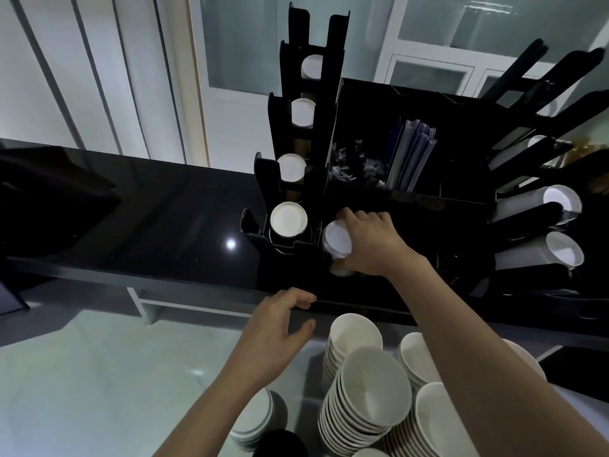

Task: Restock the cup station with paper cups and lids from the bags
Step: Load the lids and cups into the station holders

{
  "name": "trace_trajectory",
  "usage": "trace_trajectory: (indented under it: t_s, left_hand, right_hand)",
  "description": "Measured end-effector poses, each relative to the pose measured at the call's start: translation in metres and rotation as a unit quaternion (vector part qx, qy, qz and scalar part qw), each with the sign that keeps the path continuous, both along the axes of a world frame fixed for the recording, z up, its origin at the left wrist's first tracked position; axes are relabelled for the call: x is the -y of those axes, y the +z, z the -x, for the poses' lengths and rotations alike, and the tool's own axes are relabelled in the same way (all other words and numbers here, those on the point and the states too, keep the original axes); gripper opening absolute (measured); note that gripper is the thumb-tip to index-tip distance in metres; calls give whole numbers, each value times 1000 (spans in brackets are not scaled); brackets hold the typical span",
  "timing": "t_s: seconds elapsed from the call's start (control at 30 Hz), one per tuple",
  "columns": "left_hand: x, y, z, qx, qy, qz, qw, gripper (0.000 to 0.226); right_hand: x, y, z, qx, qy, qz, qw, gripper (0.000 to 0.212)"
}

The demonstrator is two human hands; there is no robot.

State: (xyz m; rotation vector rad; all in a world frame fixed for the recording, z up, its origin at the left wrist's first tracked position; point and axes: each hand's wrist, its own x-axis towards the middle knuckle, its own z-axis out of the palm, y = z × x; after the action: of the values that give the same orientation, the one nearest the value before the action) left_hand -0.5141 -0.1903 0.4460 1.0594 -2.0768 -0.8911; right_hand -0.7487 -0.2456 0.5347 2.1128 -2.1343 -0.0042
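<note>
Glossy black bench (pixel 171 206), long, set before white panelled doors with frosted glass (pixel 263 44). On it: tall black stepped cup dispenser rack (pixel 298 150), four stacked slots each showing a white paper cup mouth; lowest slot holds a white paper cup in a dark sleeve (pixel 288 221). Just right of the rack: black organiser tray (pixel 415 192) with upright blue-grey packets (pixel 412 156) and clear wrapped items, contents unclear. Far right: second black angled rack (pixel 534 153) holding tilted stacks of white paper cups (pixel 560 201). Right hand (pixel 370 242), fingers curled round a small stack of white paper cups (pixel 336 240), held on its side directly beside the lowest slot of the stepped rack. Left hand (pixel 280 321), fingers loosely spread, holding nothing, fingertips at the bench's front edge. Below the bench: several tall stacks of white paper bowls or wide cups (pixel 372 390), mouths upward; stack of white lids (pixel 253 420) at lower centre.
</note>
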Motion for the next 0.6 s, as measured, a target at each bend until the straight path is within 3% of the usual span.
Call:
trace_trajectory:
  t_s: [0.23,0.6]
  left_hand:
    - [-1,-4,-1,5,-2,-5,1000,33]
    - [1,-8,-8,3,10,-6,1000,33]
  right_hand:
    - [-3,-13,0,-71,0,10,997,95]
    - [-21,-24,-2,-6,1,53,999,65]
